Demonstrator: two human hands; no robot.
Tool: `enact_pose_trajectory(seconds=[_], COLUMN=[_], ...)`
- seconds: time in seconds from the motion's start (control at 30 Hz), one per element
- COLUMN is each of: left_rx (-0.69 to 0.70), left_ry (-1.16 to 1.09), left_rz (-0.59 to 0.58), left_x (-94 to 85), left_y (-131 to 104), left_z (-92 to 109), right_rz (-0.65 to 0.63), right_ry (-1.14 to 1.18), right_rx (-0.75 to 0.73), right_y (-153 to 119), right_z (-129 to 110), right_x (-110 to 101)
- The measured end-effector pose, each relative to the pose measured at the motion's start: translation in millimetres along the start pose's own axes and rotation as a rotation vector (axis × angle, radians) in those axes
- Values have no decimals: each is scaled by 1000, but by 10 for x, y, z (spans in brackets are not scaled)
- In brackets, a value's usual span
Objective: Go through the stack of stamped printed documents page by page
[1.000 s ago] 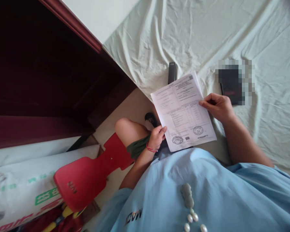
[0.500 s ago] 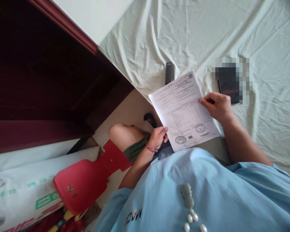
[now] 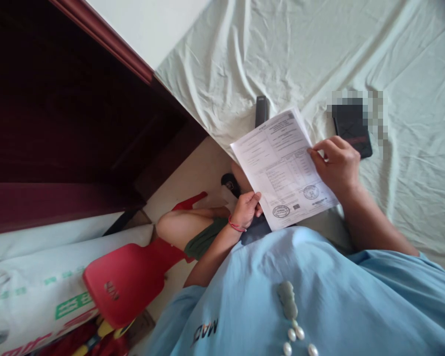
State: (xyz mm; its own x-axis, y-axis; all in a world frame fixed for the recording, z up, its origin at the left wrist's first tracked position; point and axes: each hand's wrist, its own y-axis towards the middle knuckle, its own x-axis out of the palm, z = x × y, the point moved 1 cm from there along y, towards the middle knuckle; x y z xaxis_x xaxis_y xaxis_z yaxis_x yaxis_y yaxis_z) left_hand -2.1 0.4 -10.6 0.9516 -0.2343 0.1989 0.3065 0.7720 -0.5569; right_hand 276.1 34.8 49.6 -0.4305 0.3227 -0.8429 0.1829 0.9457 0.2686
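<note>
A stack of printed papers (image 3: 282, 168) lies tilted across my lap, its top sheet bearing tables of text and two round stamps. My left hand (image 3: 246, 210), with a red cord at the wrist, is closed on the papers' lower left edge. At the right edge, the thumb and fingers of my right hand (image 3: 335, 160) pinch the papers. Just beyond the top edge is a small black box-like object (image 3: 261, 111), partly covered by the sheets. A dark flat device (image 3: 352, 128), partly blurred out, lies beside my right hand.
A pale wrinkled sheet (image 3: 411, 148) spreads over the surface ahead and right. Dark wooden furniture (image 3: 59, 123) stands on the left. Below it are a red plastic chair (image 3: 126, 282) and white printed sacks (image 3: 29, 277). A bare bent leg (image 3: 174, 230) shows near the chair.
The papers and both hands have shifted slightly to the right in view. The bent leg has moved left and down, covering more of the chair. Both hands keep their hold.
</note>
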Motion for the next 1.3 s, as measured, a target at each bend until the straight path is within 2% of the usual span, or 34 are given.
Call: enact_pose_trajectory(seconds=[0.1,0.23,0.33,0.43,0.53,0.6,0.67,0.77,0.93,1.0,1.1,1.3], left_rx=[2,-16,-30,-43,-42,-32,-17,-2,15,13,9,-21], left_ry=[10,11,11,7,-5,-14,-11,5,42,47,57,59], left_rz=[3,23,45,46,33,26,30,25,8,13,13,3], left_x=[21,21,19,28,42,49,49,39,14,15,22,12], left_y=[11,13,7,1,1,5,9,14,31,42,56,61], left_z=[14,8,-5,-7,2,7,8,-3,-47,-53,-39,-8], right_rz=[-40,-194,-253,-269,-304,-340,-410,-583,-720,-856,-1076,-1195], right_ry=[-98,-234,-235,-106,125,246,319,462,697,709,736,919], right_rx=[-54,-126,-162,-211,-334,-407,-419,-291,232,285,127,-328], right_y=[-12,-40,-49,-47,-66,-97,-127,-128,4,52,76,-19], right_z=[-84,-191,-246,-297,-380,-439,-473,-417,-14,134,208,-33], right_x=[-69,-165,-235,-283,-304,-308,-309,-316,-299,-261,-191,-100])
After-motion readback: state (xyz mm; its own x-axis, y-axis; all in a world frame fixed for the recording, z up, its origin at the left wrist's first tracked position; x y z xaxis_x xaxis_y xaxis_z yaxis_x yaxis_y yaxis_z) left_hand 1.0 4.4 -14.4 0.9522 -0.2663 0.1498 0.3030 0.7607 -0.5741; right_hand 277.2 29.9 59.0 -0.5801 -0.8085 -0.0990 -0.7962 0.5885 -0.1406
